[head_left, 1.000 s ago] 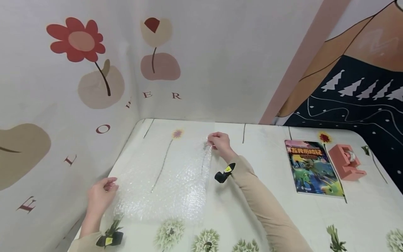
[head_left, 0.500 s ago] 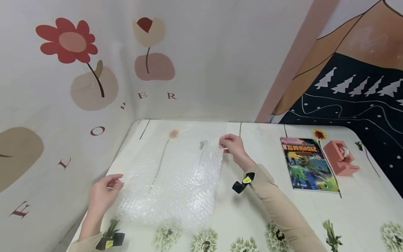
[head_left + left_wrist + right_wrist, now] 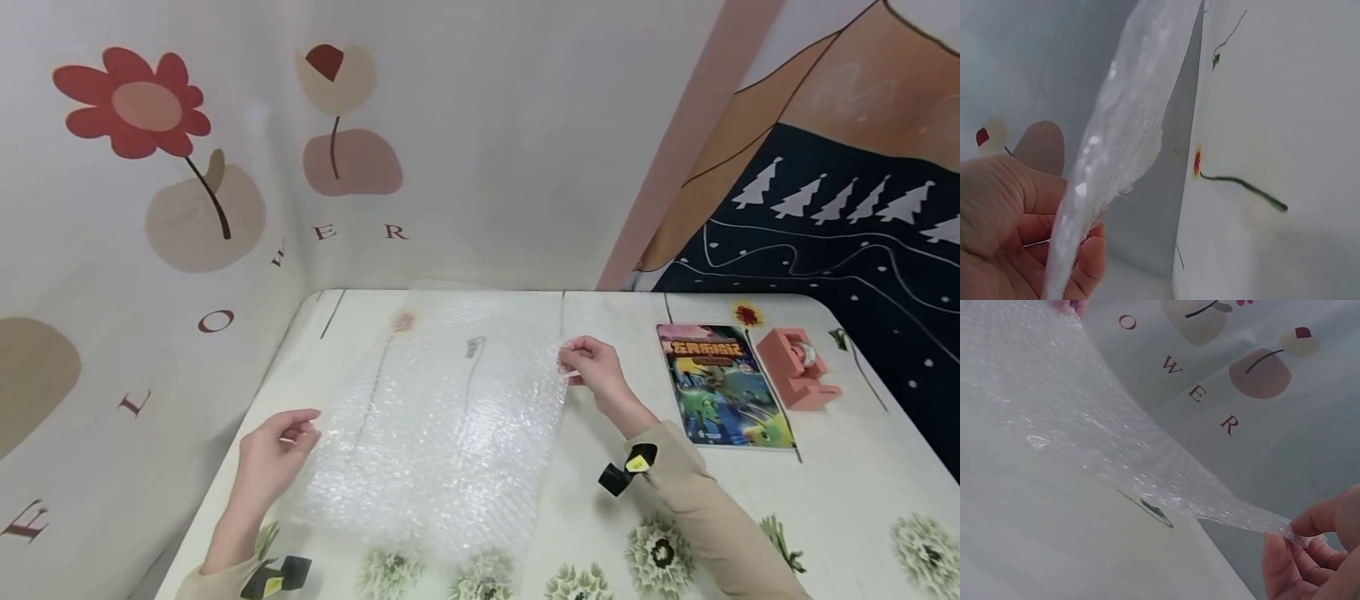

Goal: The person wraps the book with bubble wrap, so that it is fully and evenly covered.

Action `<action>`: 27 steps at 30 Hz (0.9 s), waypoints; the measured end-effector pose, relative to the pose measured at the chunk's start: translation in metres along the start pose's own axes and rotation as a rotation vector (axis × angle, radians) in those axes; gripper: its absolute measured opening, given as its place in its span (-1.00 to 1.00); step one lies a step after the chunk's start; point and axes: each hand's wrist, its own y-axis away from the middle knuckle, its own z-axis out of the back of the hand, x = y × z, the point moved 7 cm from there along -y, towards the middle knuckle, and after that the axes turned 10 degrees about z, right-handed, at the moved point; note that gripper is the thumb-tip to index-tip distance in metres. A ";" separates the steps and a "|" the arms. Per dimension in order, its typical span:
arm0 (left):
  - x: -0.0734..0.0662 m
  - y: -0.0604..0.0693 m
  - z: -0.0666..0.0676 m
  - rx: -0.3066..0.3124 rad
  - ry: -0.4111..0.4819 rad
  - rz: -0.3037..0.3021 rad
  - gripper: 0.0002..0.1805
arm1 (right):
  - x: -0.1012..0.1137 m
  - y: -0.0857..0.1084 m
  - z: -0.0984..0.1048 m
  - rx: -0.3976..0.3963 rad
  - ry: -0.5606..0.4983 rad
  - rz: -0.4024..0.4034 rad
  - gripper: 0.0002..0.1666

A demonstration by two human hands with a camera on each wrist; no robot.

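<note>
A clear sheet of bubble wrap [image 3: 442,442] is stretched between my two hands over the flower-patterned table. My left hand [image 3: 273,458] pinches its left edge; in the left wrist view the thumb and curled fingers of that hand [image 3: 1016,231] close on the wrap [image 3: 1116,125]. My right hand [image 3: 600,371] pinches the right edge, and the right wrist view has thumb and fingers of that hand [image 3: 1316,550] on a corner of the wrap [image 3: 1085,419]. Printed flowers on the tablecloth show through the film.
To the right lie a colourful book [image 3: 723,387] and a pink tape dispenser [image 3: 798,371] beside it. A printed curtain [image 3: 480,167] stands behind and to the left of the white table [image 3: 600,517].
My right hand has moved right and slightly toward me, drawing the bubble wrap's right side along and spreading it wider. My left hand has shifted a little right. The view has turned slightly right.
</note>
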 end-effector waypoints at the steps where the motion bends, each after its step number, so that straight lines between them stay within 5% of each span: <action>1: -0.003 0.000 -0.001 0.005 0.008 -0.012 -0.76 | 0.000 0.002 0.004 -0.004 -0.004 0.002 -0.83; 27: -0.068 -0.020 -0.054 0.151 0.102 -0.173 -0.76 | -0.011 0.060 0.099 -0.105 0.008 0.008 -0.95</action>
